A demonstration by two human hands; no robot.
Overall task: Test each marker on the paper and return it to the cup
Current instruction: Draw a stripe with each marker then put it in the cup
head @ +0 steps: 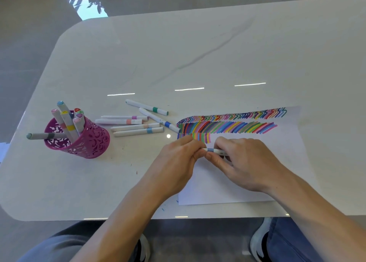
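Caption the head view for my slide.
The left hand and right hand hold a blue-banded marker over the colour-striped paper.

perhaps a home craft corner: glossy white table (pixel 198 53), purple marker cup (pixel 93 140).

Single head-worn view, steeply down and forward over the table (pixel 217 43).

Magenta filigree cup (pixel 90 140), rainbow-striped white paper (pixel 227 184), grey-veined white table (pixel 198 49)
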